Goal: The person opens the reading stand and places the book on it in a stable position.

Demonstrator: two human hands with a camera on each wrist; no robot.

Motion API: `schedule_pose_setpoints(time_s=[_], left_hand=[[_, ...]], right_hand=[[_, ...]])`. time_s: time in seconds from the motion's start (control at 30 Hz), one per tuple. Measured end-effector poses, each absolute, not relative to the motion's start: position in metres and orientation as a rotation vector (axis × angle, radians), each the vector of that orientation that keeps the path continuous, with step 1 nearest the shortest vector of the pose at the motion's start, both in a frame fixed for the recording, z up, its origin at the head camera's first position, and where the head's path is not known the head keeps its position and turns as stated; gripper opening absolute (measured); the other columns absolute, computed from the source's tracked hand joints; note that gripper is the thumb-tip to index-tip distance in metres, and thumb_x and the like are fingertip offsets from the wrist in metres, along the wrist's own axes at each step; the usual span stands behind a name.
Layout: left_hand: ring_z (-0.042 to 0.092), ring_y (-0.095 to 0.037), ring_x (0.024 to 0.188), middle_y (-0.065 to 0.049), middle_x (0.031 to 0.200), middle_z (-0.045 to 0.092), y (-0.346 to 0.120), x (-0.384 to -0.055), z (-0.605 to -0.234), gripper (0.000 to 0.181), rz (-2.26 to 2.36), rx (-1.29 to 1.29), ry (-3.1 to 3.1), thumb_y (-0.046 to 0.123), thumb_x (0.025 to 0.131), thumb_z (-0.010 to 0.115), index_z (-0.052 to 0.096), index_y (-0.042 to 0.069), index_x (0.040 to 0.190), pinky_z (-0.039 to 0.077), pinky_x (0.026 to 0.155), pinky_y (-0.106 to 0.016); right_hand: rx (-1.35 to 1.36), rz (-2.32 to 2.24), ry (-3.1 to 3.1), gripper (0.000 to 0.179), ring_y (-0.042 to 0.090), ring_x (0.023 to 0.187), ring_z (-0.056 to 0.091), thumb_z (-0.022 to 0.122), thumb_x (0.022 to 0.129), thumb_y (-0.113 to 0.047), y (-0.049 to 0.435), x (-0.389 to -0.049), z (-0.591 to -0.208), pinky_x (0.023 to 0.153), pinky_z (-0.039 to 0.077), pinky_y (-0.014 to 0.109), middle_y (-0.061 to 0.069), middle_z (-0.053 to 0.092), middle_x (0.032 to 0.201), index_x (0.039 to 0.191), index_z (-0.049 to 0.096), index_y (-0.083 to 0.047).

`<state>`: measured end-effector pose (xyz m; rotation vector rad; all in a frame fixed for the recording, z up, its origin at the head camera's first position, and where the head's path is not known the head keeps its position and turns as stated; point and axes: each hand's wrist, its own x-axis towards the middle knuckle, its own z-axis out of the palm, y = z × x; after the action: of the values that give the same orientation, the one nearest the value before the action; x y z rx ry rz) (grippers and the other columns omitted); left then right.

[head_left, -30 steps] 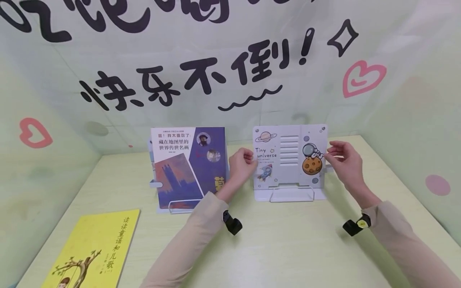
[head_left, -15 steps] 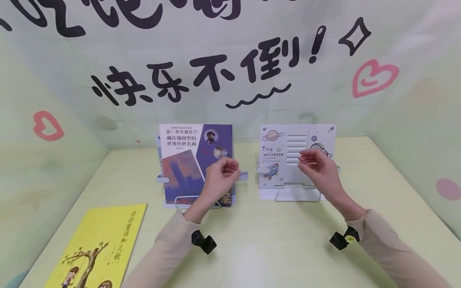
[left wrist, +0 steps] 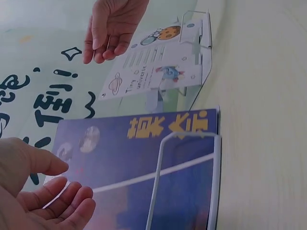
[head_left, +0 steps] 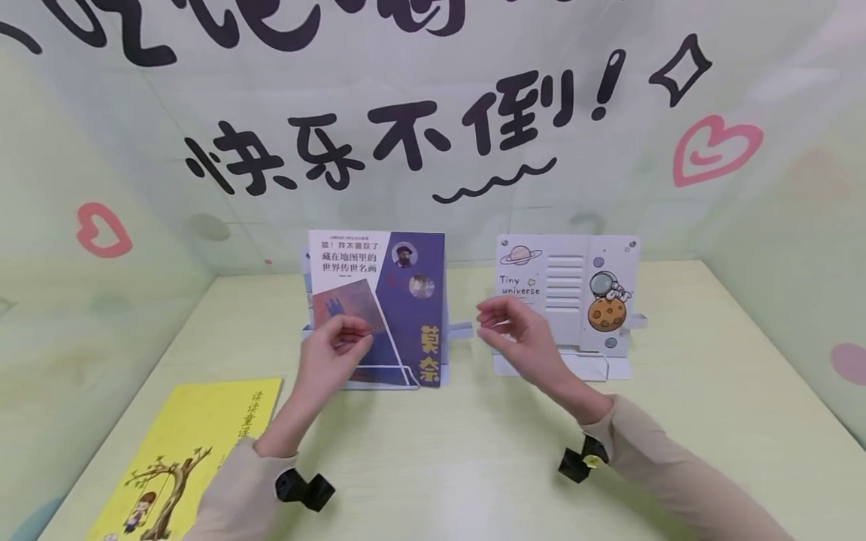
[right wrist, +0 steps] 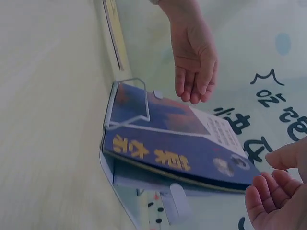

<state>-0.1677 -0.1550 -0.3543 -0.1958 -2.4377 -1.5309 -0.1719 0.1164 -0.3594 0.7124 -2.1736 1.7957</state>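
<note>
A purple and white picture book (head_left: pixel 413 323) leans upright on a bookstand, its lower edge behind the wire page holder (left wrist: pixel 158 179). My left hand (head_left: pixel 329 357) hovers before the book's left half, fingers loosely curved and holding nothing. My right hand (head_left: pixel 524 338) hangs in the air in front of the left part of a white "Tiny universe" bookstand (head_left: pixel 564 259), also holding nothing. In the left wrist view the left thumb and fingers stand apart near the book cover. The right wrist view shows a gap between the right thumb (right wrist: pixel 283 155) and fingers.
A yellow book (head_left: pixel 162 436) lies flat on the pale table (head_left: pixel 433 458) at the front left. A side clip (head_left: pixel 461 330) sticks out from the purple book's stand toward the second stand. Behind both stands rises a printed backdrop (head_left: pixel 379 195).
Both hands have moved left: the left from between the stands to before the purple book, the right from the white stand's right edge to its left part. The camera view has shifted slightly.
</note>
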Motion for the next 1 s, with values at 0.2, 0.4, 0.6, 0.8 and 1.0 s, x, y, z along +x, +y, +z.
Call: schedule_pose_setpoints(time_s=[0.2,0.4,0.6,0.8,1.0], left_hand=[[0.056,0.003,0.074,-0.020,0.093,0.064,-0.192,-0.154,-0.352,0.014,-1.494,-0.083,-2.427,-0.006,0.082,0.064,0.062,-0.009,0.096,0.049,0.069,-0.010],[0.055,0.006,0.077,-0.016,0.096,0.064,-0.228,-0.138,-0.353,0.018,-1.365,0.008,-2.484,0.004,0.087,0.064,0.062,-0.006,0.101,0.047,0.068,-0.008],[0.057,0.007,0.079,0.008,0.090,0.064,-0.277,-0.117,-0.360,0.022,-1.393,0.150,-2.539,0.013,0.090,0.062,0.060,-0.002,0.106,0.047,0.069,-0.008],[0.063,0.001,0.079,0.020,0.086,0.064,-0.330,-0.099,-0.365,0.014,-1.658,0.305,-2.555,0.020,0.091,0.063,0.061,0.015,0.104,0.049,0.071,-0.012],[0.060,0.003,0.075,0.021,0.083,0.061,-0.372,-0.086,-0.377,0.029,-1.532,0.526,-2.678,0.035,0.091,0.060,0.058,0.011,0.108,0.049,0.065,-0.015]], right_hand=[[0.886,1.847,-2.188,0.027,0.029,0.085,0.060,0.062,0.081,0.010,0.074,-0.167,-0.362,0.076,0.053,0.029,0.025,0.060,0.096,0.106,0.055,0.011],[1.013,1.875,-2.219,0.025,0.021,0.083,0.060,0.063,0.082,0.007,0.036,-0.158,-0.364,0.074,0.053,0.028,0.022,0.061,0.095,0.106,0.057,0.008],[1.106,1.952,-2.207,0.023,0.021,0.086,0.061,0.062,0.084,0.005,-0.001,-0.143,-0.368,0.077,0.052,0.026,0.019,0.062,0.098,0.107,0.058,0.006],[1.164,2.046,-2.237,0.024,0.009,0.085,0.060,0.063,0.083,0.006,-0.036,-0.127,-0.376,0.077,0.051,0.020,0.020,0.063,0.098,0.107,0.058,0.006],[1.210,2.188,-2.320,0.028,0.010,0.091,0.062,0.061,0.084,0.007,-0.069,-0.105,-0.392,0.078,0.049,0.015,0.020,0.062,0.104,0.111,0.057,0.006]])
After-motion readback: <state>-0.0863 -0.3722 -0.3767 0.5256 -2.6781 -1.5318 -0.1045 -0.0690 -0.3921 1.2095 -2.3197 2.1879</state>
